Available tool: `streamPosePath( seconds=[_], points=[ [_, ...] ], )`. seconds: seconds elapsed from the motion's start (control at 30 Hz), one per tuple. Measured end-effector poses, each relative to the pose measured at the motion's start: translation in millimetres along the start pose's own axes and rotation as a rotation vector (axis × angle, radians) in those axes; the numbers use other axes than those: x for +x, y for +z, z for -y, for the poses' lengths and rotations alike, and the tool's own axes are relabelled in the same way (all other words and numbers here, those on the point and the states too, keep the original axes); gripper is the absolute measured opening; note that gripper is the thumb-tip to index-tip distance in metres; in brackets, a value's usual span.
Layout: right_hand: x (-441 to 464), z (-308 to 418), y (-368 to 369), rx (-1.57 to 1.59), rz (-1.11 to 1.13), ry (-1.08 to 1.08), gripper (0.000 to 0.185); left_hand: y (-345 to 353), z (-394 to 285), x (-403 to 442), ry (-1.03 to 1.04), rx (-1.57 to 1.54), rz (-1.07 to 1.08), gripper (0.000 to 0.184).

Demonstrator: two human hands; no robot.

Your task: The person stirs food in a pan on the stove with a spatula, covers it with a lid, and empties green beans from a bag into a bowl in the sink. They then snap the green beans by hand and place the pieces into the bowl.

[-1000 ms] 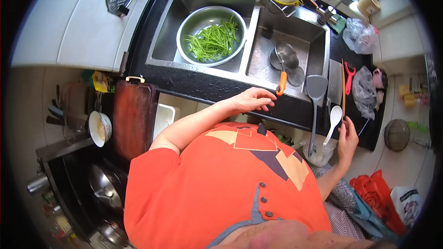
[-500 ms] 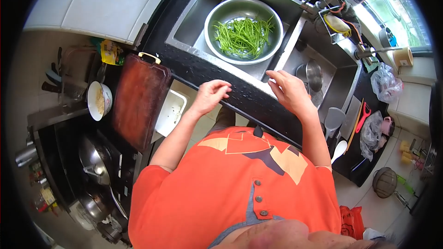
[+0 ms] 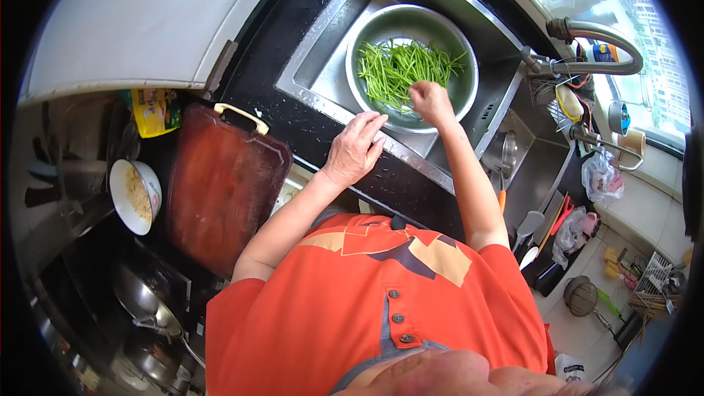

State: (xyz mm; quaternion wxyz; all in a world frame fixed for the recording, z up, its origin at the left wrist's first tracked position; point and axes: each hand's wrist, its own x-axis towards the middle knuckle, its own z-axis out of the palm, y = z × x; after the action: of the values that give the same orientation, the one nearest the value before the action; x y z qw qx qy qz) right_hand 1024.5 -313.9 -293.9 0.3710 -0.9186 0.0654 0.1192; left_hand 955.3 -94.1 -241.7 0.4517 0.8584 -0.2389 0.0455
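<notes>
A steel basin stands in the left sink bowl, holding thin green vegetable pieces in what looks like water. My right hand is over the near side of the basin, at the edge of the greens. Its fingers are bent together, and whatever they hold is hidden. Close to the sink's front edge, just outside the basin, is my left hand. Its fingers are loosely bent with the thumb apart, and I see nothing held in it.
A curved faucet rises behind the sinks. In the right sink sits a small steel pan. To the left are a brown cutting board, a white bowl of pale food and a wok.
My right hand has moved from the sink's front edge into the basin by the greens. My left hand has come up and right toward the basin. The camera view has also shifted.
</notes>
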Motion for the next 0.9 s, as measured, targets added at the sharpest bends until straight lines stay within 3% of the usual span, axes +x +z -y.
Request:
streamPosePath(
  seconds=[0.1,0.17,0.23,0.3,0.37,0.43,0.5,0.7,0.8,0.9],
  points=[
    [32,-31,2,-0.211,-0.238,0.038,0.019,5,11,2,-0.072,-0.078,-0.071,0.034],
    [54,-41,1,-0.202,-0.194,0.138,0.019,2,10,-1,-0.256,-0.263,-0.044,0.032],
    [69,-48,9,-0.301,-0.294,0.064,0.019,2,12,0,-0.218,-0.244,-0.064,0.032],
    [75,-46,21,-0.247,-0.190,0.140,0.016,1,11,1,-0.246,-0.254,-0.061,0.032],
    [74,-38,33,-0.384,-0.088,0.178,0.018,2,11,1,-0.255,-0.246,-0.057,0.031],
    [75,-47,42,-0.419,-0.103,0.192,0.019,3,12,2,-0.240,-0.237,-0.053,0.030],
    [74,-52,42,-0.256,-0.177,0.274,0.019,4,11,3,-0.246,-0.230,-0.059,0.030],
    [62,-54,19,-0.086,-0.240,0.200,0.015,6,9,4,-0.241,-0.202,-0.060,0.026],
    [58,-66,10,0.189,-0.233,0.264,0.017,7,9,5,-0.242,-0.175,-0.075,0.024],
    [47,-59,-9,0.284,-0.255,0.168,0.017,9,12,5,-0.263,-0.178,-0.079,0.025]
  ],
)
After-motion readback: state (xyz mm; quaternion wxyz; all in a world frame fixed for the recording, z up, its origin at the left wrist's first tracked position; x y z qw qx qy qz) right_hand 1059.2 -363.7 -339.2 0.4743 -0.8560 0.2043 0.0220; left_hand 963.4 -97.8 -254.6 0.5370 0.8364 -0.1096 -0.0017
